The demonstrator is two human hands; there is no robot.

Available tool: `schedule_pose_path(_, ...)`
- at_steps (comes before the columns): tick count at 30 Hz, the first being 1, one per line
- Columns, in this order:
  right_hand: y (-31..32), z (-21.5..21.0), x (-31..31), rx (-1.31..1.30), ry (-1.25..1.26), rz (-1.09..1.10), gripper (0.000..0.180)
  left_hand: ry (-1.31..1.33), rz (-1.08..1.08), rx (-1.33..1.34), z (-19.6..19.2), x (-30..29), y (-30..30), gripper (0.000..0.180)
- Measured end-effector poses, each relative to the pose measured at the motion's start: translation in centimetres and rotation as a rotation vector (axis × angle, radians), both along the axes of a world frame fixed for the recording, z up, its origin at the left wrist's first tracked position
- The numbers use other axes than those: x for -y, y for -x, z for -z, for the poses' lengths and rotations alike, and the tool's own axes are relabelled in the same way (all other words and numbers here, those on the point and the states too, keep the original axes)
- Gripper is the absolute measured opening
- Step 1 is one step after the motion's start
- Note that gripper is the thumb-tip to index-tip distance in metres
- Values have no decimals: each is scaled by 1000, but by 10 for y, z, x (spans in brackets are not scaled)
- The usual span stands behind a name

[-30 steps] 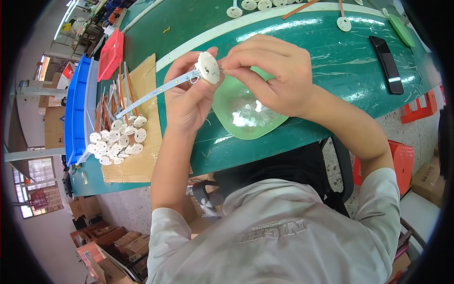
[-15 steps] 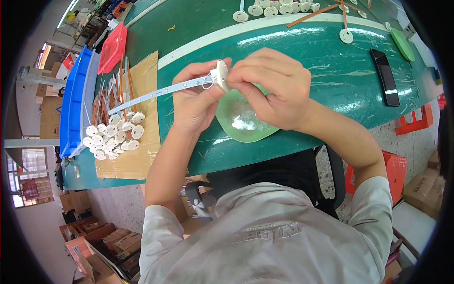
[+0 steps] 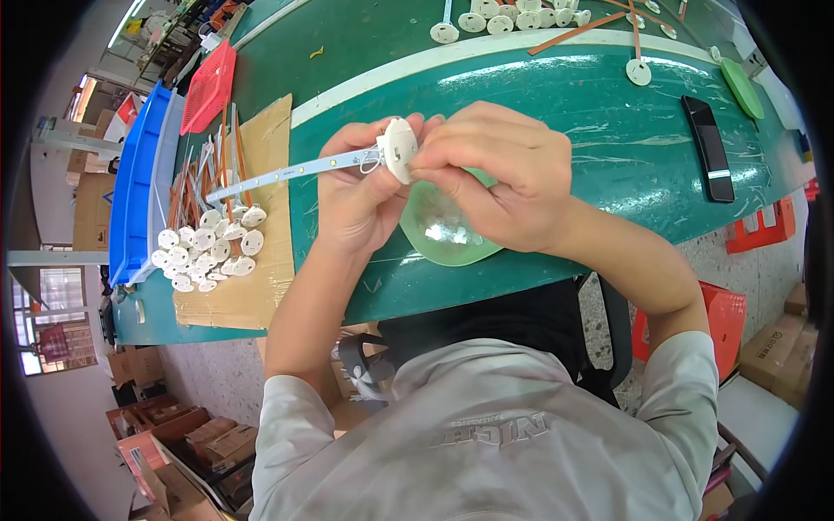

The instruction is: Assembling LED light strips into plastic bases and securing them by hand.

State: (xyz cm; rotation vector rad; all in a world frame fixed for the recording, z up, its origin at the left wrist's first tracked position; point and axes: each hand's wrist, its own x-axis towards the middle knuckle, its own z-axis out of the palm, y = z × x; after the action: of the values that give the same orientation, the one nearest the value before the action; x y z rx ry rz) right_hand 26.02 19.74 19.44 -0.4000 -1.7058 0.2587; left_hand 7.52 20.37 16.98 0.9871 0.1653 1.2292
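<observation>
My left hand [image 3: 356,204] is closed round an LED strip [image 3: 291,172] close to its round white end cap [image 3: 400,149]. Thin white wires loop out where the strip meets the cap. The strip's far end reaches left over a pile of similar pieces. At the cap's right side, the thumb and fingers of my right hand [image 3: 512,174] are pinched together, touching the cap's face; anything between them is too small to make out. Beneath my hands sits a green bowl [image 3: 447,250] with small shiny clear bits in it, partly covered by my right hand.
White-capped strips [image 3: 207,247] lie heaped on cardboard [image 3: 261,295] at the left, beside a blue bin [image 3: 135,204] and red basket [image 3: 208,91]. More white caps [image 3: 499,24] lie at the back. A phone [image 3: 708,148] and green dish [image 3: 741,89] are at the right.
The cap has shifted slightly left and down, turning its face more into view. My right hand's fingers have moved a little lower on the cap's face.
</observation>
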Motion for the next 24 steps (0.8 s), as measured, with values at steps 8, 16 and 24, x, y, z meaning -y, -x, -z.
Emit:
schedule_pose_path(8,0,2,-6,51,16,19,15,24,-92,-63,-2,-1,4,33)
schedule_pose_path(16,-6,4,-7,45,63,9,14,99,-107,-67,-2,0,2,30)
schedule_pose_path(24,0,1,-10,91,44,-5,11,-38,-295,-169,-14,4,2,34)
